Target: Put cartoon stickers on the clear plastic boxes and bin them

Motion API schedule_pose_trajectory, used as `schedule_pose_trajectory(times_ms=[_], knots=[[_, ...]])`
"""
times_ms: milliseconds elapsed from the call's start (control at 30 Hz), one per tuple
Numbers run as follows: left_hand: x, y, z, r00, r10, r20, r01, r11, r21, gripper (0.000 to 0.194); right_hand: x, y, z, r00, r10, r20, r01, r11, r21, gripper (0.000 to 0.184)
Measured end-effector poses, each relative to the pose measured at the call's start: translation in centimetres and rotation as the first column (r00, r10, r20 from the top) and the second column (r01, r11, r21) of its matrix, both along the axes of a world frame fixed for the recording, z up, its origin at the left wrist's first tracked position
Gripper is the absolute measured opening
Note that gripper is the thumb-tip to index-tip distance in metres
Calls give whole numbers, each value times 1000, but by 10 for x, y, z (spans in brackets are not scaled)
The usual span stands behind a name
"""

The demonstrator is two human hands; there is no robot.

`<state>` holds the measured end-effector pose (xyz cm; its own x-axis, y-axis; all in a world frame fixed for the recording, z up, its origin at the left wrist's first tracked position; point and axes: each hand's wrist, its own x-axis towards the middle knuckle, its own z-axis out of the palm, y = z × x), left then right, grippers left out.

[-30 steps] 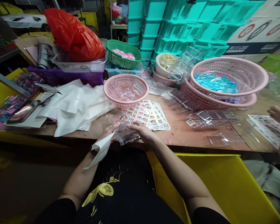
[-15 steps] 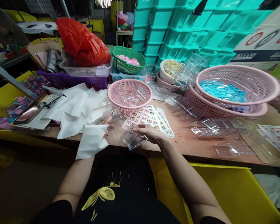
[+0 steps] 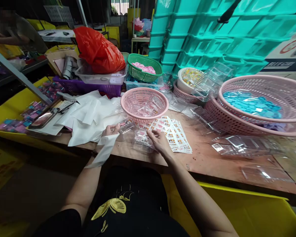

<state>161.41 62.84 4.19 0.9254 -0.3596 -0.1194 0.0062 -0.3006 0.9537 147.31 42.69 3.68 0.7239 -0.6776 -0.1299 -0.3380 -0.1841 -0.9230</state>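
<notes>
My left hand (image 3: 111,129) is over the front of the table with its fingers curled. A white paper sheet (image 3: 105,149) hangs from it down across the wrist, bent and partly see-through. Just beyond those fingertips lies a clear plastic box (image 3: 126,126) with a printed sticker on it. My right hand (image 3: 159,141) pinches the right edge of another clear plastic box (image 3: 141,140), low over the table. Sheets of small cartoon stickers (image 3: 179,136) lie fanned out behind and beside that hand. A pink basket (image 3: 144,118) with clear plastic pieces stands behind both hands.
Loose white papers (image 3: 88,112) are heaped at left, beside a phone (image 3: 44,118). Large pink baskets (image 3: 236,121) and empty clear packs (image 3: 244,144) stand at right. Behind are a green basket (image 3: 145,77), a red bag (image 3: 98,49) and stacked teal crates (image 3: 185,36). A person (image 3: 27,33) is far left.
The view has swung left. My right hand has lowered the clear box from a tilted position toward the table. The paper on my left hand has turned edge-on and narrowed.
</notes>
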Motion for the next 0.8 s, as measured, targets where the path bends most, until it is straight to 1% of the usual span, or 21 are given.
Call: schedule_pose_trajectory(times_ms=[33,67,100,133,167,200,233,267,300,333,367,433,467,500,533,567,600,633,700,767,800], knots=[[-2,3,4,998,51,46,-52,998,33,37,-3,2,7,998,-47,45,51,994,-100,50],[-5,5,9,988,99,117,-108,992,65,36,-6,7,15,990,-91,109,112,971,-210,48],[-9,6,14,966,147,211,-169,982,87,34,-10,15,24,979,-106,175,155,942,-297,45],[-14,6,18,930,188,315,-228,969,95,32,-14,26,32,972,-79,221,153,928,-339,43],[-19,5,23,883,223,413,-282,955,88,29,-19,38,41,973,-3,230,80,941,-329,41],[-24,3,26,836,250,488,-321,945,66,26,-22,51,47,973,117,201,-62,963,-261,43],[-28,0,29,805,273,526,-339,940,32,25,-25,63,52,955,248,160,-220,960,-173,45],[-31,-2,31,796,289,532,-338,941,-5,26,-27,72,55,927,355,126,-345,934,-91,47],[-33,-4,31,809,298,507,-319,947,-47,28,-28,79,55,902,418,109,-417,909,-33,45],[-34,-5,32,843,294,449,-281,955,-98,32,-29,81,54,892,437,114,-440,898,4,40],[-34,-4,32,892,267,364,-225,962,-155,36,-29,81,51,896,420,142,-428,903,33,35],[-32,3,33,975,107,196,-52,963,-265,41,-31,72,46,907,362,214,-390,915,106,29],[-32,8,35,986,9,165,42,953,-299,45,-33,67,44,905,356,232,-393,909,137,29],[-32,14,38,980,-80,183,133,944,-301,55,-36,61,43,900,372,229,-409,901,145,29],[-32,21,43,958,-156,240,219,940,-262,68,-40,57,44,893,398,208,-428,895,126,29],[-34,26,48,923,-224,313,292,937,-190,79,-44,54,46,887,428,174,-446,891,82,30],[-36,30,54,879,-302,368,359,928,-97,84,-48,52,48,881,452,138,-459,888,24,32],[-39,33,60,835,-394,384,427,904,-2,82,-52,52,51,877,469,104,-467,883,-37,34],[-44,35,67,758,-584,291,571,809,136,64,-57,52,56,870,491,50,-481,866,-139,38],[-47,32,69,710,-690,143,670,723,167,41,-60,53,59,862,505,46,-487,850,-202,39],[-48,30,68,698,-710,96,693,703,163,31,-61,53,60,859,508,66,-485,847,-216,36]])
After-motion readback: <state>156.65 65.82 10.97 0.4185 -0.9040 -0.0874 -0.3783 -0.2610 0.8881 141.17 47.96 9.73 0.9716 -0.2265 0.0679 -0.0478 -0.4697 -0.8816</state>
